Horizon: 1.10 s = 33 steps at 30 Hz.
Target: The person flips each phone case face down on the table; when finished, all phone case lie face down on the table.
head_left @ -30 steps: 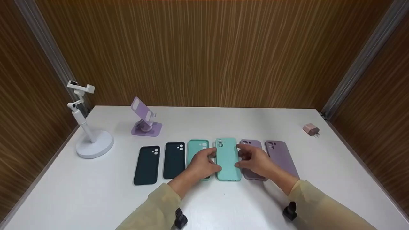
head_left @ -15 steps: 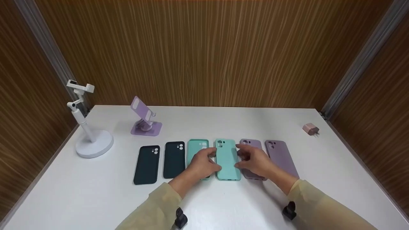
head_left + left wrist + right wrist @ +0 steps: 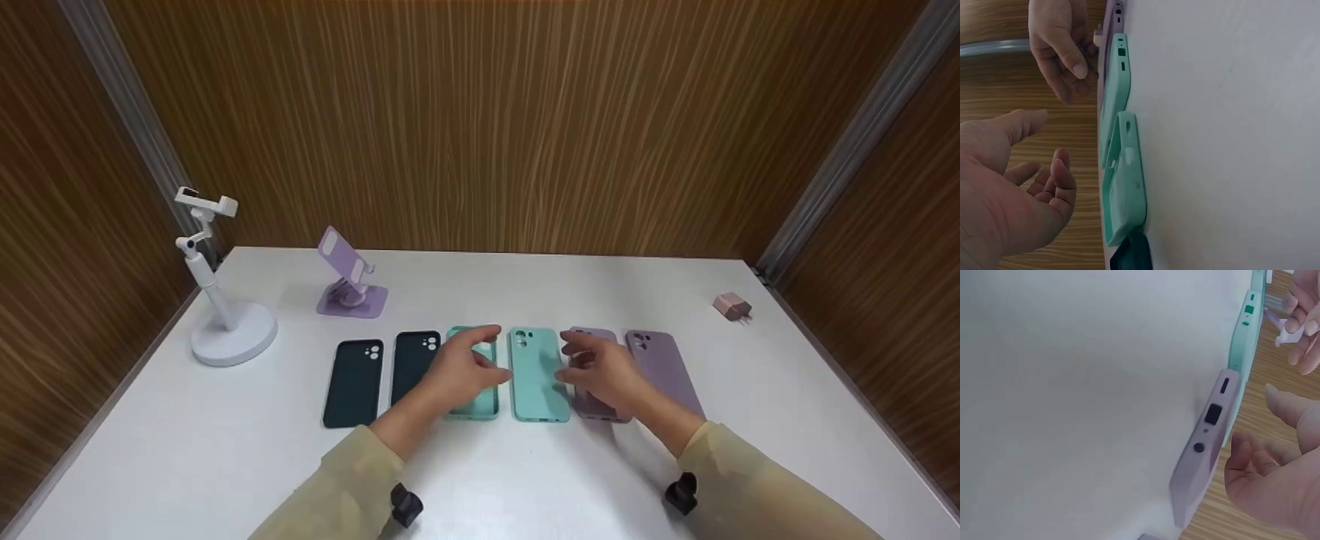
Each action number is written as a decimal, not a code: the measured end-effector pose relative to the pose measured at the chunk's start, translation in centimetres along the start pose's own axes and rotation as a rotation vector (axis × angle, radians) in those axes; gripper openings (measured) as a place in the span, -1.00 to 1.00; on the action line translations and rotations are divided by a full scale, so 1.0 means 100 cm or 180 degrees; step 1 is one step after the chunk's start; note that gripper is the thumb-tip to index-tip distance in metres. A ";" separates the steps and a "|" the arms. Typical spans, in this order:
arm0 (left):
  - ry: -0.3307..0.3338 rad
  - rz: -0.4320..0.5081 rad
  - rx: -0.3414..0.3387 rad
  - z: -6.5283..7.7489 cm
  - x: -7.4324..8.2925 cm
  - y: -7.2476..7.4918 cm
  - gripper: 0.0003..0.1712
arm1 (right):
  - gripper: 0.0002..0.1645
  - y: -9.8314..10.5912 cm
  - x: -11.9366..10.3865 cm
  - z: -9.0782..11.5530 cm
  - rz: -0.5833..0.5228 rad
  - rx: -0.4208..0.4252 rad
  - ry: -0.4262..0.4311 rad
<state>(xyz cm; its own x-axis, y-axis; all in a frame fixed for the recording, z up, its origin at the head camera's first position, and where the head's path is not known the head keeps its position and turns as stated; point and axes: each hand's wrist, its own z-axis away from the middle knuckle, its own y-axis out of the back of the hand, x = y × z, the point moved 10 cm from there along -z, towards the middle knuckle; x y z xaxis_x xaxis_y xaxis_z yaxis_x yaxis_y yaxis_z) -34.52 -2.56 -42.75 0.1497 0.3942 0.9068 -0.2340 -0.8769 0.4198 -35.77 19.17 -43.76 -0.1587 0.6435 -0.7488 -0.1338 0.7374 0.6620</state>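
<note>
A mint green phone case [image 3: 540, 375] lies back-up on the white table between my two hands. My left hand [image 3: 461, 367] hovers over a second mint phone case [image 3: 480, 405], which lies with its inside upward; thumb and fingers are spread and hold nothing. Above a purple phone case [image 3: 596, 409] my right hand [image 3: 607, 371] is held with its fingers loosely bent, its thumb tip near the mint case's right edge. In the left wrist view, air shows between the left hand [image 3: 1022, 185] and the mint cases. The right wrist view shows the right hand [image 3: 1280, 472] likewise holding nothing.
Two dark phone cases, one outermost [image 3: 354, 384] and one beside it [image 3: 411, 367], continue the row leftward. Another purple case [image 3: 664, 371] ends it at right. Behind stand a purple phone stand [image 3: 352, 281] and a white stand [image 3: 234, 334]. A pink charger plug [image 3: 731, 306] lies far right.
My left hand has let go of the mint case's side and moved up and left. My right hand has lifted slightly off its other side. The mint case now lies flat, untouched.
</note>
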 end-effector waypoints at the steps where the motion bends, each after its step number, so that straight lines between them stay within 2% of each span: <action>1: 0.0001 -0.0037 0.0009 0.001 0.000 0.005 -0.17 | -0.22 -0.001 -0.003 0.000 -0.0008 0.0002 0.0036; 7: 0.0038 -0.0227 -0.0002 0.008 -0.011 0.030 -0.13 | -0.19 -0.013 -0.021 0.000 -0.0120 -0.0058 0.0153; 15: 0.0023 -0.0439 -0.0138 0.012 -0.030 0.046 -0.05 | -0.17 -0.035 -0.041 -0.005 -0.0097 -0.0149 0.0167; 25: 0.0140 -0.0492 -0.0237 0.011 -0.045 0.051 -0.03 | -0.16 -0.062 -0.058 -0.013 0.0098 -0.0327 0.0319; 33: 0.0300 -0.0472 -0.0310 0.013 -0.054 0.049 -0.01 | -0.12 -0.076 -0.054 -0.016 0.0318 -0.0420 0.0285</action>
<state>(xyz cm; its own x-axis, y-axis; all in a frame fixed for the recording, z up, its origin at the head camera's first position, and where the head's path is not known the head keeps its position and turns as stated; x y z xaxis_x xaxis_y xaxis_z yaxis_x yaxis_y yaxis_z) -35.23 -9.33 -45.65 0.0998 0.5450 0.8325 -0.3085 -0.7785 0.5466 -35.47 9.75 -44.73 -0.2632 0.6870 -0.6773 -0.2393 0.6336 0.7357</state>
